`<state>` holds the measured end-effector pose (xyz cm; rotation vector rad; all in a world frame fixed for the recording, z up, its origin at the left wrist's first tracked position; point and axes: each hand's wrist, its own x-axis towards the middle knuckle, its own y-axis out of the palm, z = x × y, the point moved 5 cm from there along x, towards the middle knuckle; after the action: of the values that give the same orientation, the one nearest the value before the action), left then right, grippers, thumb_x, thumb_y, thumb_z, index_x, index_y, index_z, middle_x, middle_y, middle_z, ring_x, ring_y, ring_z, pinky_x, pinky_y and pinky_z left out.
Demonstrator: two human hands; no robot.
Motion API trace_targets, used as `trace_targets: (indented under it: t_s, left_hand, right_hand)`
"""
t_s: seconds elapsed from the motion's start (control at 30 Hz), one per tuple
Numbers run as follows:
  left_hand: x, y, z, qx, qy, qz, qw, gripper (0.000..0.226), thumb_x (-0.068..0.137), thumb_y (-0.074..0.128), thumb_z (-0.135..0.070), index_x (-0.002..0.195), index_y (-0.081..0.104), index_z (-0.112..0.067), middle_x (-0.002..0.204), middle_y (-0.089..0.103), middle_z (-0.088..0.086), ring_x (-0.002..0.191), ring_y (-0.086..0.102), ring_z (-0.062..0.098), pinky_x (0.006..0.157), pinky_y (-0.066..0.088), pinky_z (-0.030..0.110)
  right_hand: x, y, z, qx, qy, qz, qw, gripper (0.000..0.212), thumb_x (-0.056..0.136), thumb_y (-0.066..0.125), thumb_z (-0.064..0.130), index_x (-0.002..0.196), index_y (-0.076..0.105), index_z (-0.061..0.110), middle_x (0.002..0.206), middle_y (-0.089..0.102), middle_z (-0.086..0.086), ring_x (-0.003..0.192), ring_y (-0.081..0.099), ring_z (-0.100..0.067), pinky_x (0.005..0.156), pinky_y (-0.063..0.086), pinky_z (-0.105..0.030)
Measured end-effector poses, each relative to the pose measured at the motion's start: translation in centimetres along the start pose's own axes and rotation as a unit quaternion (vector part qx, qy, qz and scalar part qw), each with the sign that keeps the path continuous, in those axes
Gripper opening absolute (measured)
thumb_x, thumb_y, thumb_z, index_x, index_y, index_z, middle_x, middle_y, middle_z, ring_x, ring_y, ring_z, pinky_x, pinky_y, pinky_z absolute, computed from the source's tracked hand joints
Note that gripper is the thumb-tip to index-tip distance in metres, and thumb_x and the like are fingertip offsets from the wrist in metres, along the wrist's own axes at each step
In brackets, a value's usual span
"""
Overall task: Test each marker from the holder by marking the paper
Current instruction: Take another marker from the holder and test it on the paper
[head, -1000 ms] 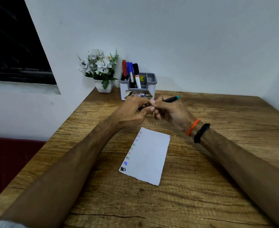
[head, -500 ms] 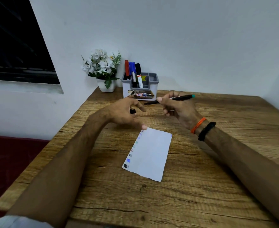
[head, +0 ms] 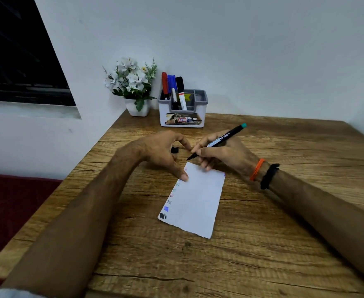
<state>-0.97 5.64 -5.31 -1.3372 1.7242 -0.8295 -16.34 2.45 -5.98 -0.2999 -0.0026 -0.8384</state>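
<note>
1. Most of the view is the wooden desk (head: 284,211), set into a corner of white wall, with both forearms reaching in from the near edge.
2. Next largest is the paper (head: 198,203), lying flat near the middle of the desk, its long axis running from the near-left corner up toward the hands. A column of small colour marks runs down its left edge, so the far end looks like the spot left for a fresh mark.
3. On that left edge rests the left hand (head: 161,153): one straight finger presses the sheet down, while the curled fingers behind it hold a small black cap (head: 174,150).
4. At the paper's far end, the right hand (head: 224,153) pinches the marker (head: 219,140) in a writing grip. The marker is black with a teal end; its long axis slants from that end, up and to the right, down to the tip at lower left. The tip hovers just beyond the paper's far-left corner, so I judge that a short drop toward the person would land it. This hand is the nearer one to that corner.
5. Well behind the hands, against the wall, stands the holder (head: 183,119) with red, blue and black markers upright in its left compartment; a flower pot (head: 137,107) sits just beside it. Neither blocks the stroke.
</note>
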Motion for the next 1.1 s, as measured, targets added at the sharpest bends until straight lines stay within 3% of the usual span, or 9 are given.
trace_targets:
  t_s: [0.3, 0.47, 0.63, 0.87, 1.1]
  left_hand:
    - [0.2, 0.2, -0.1, 0.01, -0.019, 0.02, 1.0, 0.094, 0.049, 0.089, -0.049, 0.133, 0.049, -0.033, 0.147, 0.04, -0.007, 0.116, 0.052, 0.015, 0.105, 0.043, 0.045]
    - [0.4, 0.2, -0.1, 0.015, -0.019, 0.03, 0.999, 0.102, 0.051, 0.088, -0.048, 0.141, 0.044, -0.031, 0.153, 0.035, -0.007, 0.122, 0.051, 0.014, 0.108, 0.04, 0.04]
    - [0.6, 0.1, 0.0, 0.04, -0.013, 0.027, 0.999, 0.101, 0.055, 0.088, -0.047, 0.144, 0.042, -0.029, 0.153, 0.036, -0.008, 0.137, 0.037, 0.016, 0.111, 0.031, 0.036]
    - [0.5, 0.1, -0.1, 0.039, -0.018, 0.034, 0.998, 0.101, 0.057, 0.087, -0.046, 0.145, 0.04, -0.029, 0.153, 0.036, -0.008, 0.137, 0.037, 0.016, 0.111, 0.03, 0.036]
    - [0.4, 0.1, -0.3, 0.035, -0.02, 0.039, 0.998, 0.101, 0.057, 0.086, -0.046, 0.146, 0.04, -0.029, 0.154, 0.035, -0.008, 0.134, 0.041, 0.016, 0.111, 0.03, 0.036]
  right_hand:
    - [0.6, -0.1, -1.4, -0.067, -0.004, -0.019, 0.998, 0.013, 0.089, 0.061, -0.002, 0.089, 0.073, -0.006, 0.061, 0.067, -0.005, 0.05, 0.062, -0.015, 0.048, 0.053, -0.024]
    - [0.7, -0.1, -1.6, -0.089, -0.008, -0.013, 0.996, 0.012, 0.088, 0.062, 0.0, 0.088, 0.074, -0.001, 0.059, 0.068, 0.002, 0.052, 0.064, -0.015, 0.048, 0.051, -0.023]
    - [0.7, -0.1, -1.6, -0.096, -0.009, -0.012, 0.995, 0.011, 0.089, 0.063, 0.003, 0.089, 0.074, 0.0, 0.06, 0.068, 0.002, 0.053, 0.065, -0.016, 0.05, 0.053, -0.025]
    - [0.7, 0.1, -1.4, -0.106, -0.009, -0.012, 0.994, 0.011, 0.088, 0.066, 0.007, 0.089, 0.075, 0.002, 0.065, 0.07, -0.006, 0.055, 0.066, -0.019, 0.051, 0.054, -0.025]
    - [0.5, 0.1, -1.4, -0.107, 0.0, -0.021, 0.994, 0.011, 0.088, 0.065, 0.005, 0.089, 0.075, 0.001, 0.06, 0.069, 0.001, 0.052, 0.064, -0.013, 0.049, 0.052, -0.022]
